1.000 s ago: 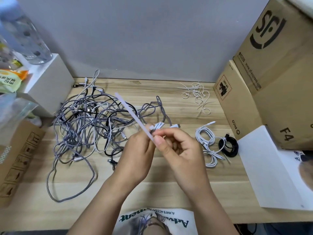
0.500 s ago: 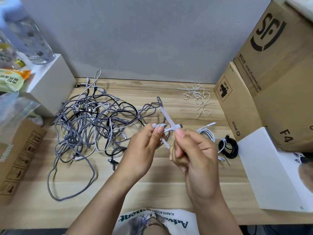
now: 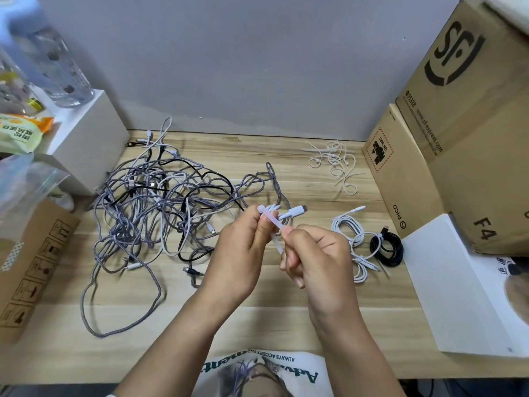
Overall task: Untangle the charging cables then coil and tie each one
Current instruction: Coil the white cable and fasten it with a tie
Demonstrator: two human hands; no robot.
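Observation:
My left hand (image 3: 242,253) holds a small coiled white cable (image 3: 289,212) above the wooden table (image 3: 257,319); its plug sticks out to the right. My right hand (image 3: 317,259) pinches a white zip tie (image 3: 274,222) that crosses the coil. A big tangle of grey braided, white and black cables (image 3: 160,207) lies to the left. A coiled white cable (image 3: 353,239) and a coiled black cable (image 3: 386,249) lie at the right.
Loose white zip ties (image 3: 336,164) lie at the back right. Cardboard boxes (image 3: 458,133) and a white box (image 3: 463,285) line the right side. A white box (image 3: 86,144) with a bottle stands at the left, above a cardboard box (image 3: 31,265).
The zip tie, earlier sticking up to the left, now lies across the coil toward my right hand. My right hand has drawn down and right with the tie's end.

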